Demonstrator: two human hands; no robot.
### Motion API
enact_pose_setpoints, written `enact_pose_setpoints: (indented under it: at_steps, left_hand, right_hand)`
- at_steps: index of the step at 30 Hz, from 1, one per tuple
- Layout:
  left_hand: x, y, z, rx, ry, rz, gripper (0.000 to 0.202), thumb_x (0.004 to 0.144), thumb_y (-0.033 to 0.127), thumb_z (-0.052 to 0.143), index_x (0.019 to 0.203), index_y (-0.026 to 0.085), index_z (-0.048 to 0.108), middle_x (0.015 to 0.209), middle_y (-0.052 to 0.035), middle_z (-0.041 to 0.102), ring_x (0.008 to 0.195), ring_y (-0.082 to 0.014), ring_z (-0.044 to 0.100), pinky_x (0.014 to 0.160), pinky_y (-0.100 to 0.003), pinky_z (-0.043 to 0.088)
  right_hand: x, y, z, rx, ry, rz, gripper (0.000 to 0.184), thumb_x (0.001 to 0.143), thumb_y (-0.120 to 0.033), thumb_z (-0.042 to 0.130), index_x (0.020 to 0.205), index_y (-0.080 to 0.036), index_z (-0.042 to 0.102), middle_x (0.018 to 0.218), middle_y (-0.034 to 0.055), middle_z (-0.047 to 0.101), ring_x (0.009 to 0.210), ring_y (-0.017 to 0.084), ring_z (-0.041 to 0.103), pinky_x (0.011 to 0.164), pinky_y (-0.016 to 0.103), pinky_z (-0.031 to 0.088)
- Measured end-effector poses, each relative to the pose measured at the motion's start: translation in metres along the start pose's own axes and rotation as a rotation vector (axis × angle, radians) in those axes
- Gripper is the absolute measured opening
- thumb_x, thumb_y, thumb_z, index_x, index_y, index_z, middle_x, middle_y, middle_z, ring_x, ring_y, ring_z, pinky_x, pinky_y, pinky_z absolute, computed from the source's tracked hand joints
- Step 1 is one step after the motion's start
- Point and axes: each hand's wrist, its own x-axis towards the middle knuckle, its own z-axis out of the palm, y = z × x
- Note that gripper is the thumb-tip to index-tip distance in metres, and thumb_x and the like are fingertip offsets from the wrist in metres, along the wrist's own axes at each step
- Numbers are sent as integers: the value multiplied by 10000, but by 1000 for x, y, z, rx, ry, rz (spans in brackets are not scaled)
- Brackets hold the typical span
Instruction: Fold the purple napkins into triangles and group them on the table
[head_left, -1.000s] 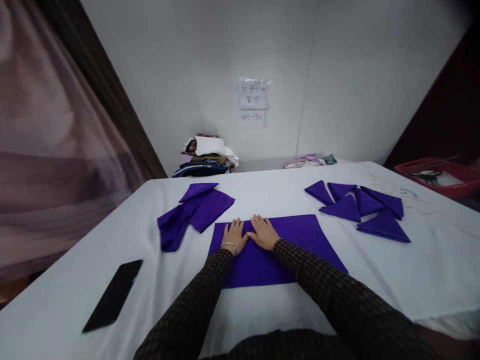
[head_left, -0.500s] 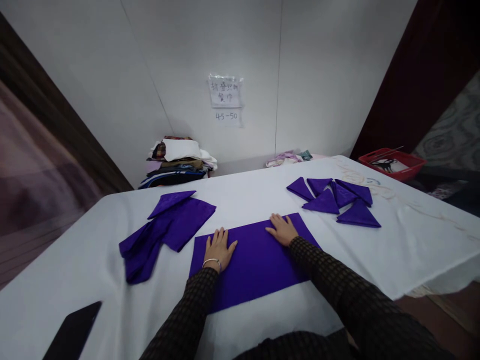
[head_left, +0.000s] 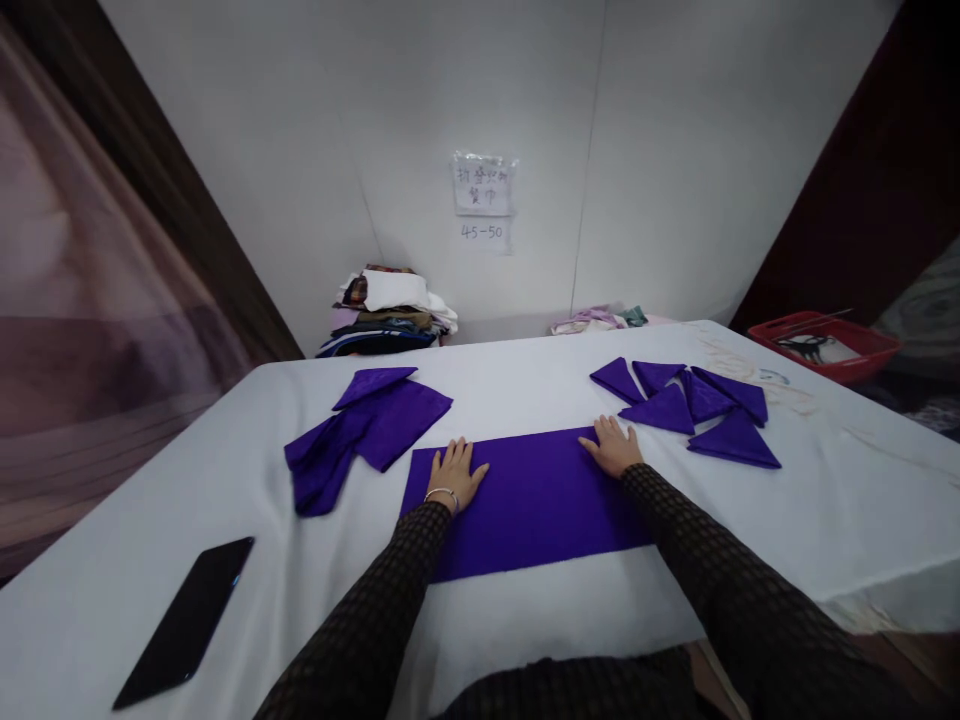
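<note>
A purple cloth napkin [head_left: 536,505] lies flat as a wide rectangle on the white tablecloth [head_left: 570,600] in front of me. My left hand [head_left: 456,477], with a bracelet at the wrist, rests palm down near its far left corner, fingers stretched out. Near the far right corner my right hand [head_left: 614,446] presses flat on the same napkin, thumb spread away from the fingers. Loose, crumpled purple napkins [head_left: 360,430] lie to the left of it. At the right sit several purple napkins folded into triangles [head_left: 667,408].
A black phone [head_left: 186,622] lies at the near left. Stacked folded clothes [head_left: 390,310] stand against the wall, with more cloth [head_left: 592,319] farther right. A red basket [head_left: 862,365] is beyond the table's right edge. A handwritten sign [head_left: 484,200] hangs on the wall.
The view has shifted, so the table's contents appear further right and more of the phone shows. Both hands still lie flat on the napkin, in nearly the same places.
</note>
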Motion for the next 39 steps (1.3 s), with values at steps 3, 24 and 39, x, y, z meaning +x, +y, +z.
enact_pose_setpoints:
  at_steps: [3,24,39]
  left_hand:
    - [0,0,2,-17,3,7,656,899,554,248,1415,156,318,1518,-106,230,1406,-262,152,1121,-492,135]
    - [-2,7,-10,-139,-21,-29,664,881,540,342,1396,120,330,1503,-148,254,1396,-318,149,1106,-546,122]
    - [32,138,24,-146,-52,267,719,859,639,207,1425,205,295,1516,-64,252,1409,-236,133,1128,-545,23]
  right_hand:
    - [-6,-45,1,31,15,-214,686,913,-555,281,1405,-82,336,1495,167,264,1395,280,159,1102,528,97]
    - [5,10,28,-61,-14,-128,587,929,-467,266,1426,-157,303,1507,82,270,1392,222,193,1104,493,170]
    - [4,9,32,-109,6,-149,592,925,-456,241,1428,-150,297,1512,73,257,1387,223,204,1095,498,194]
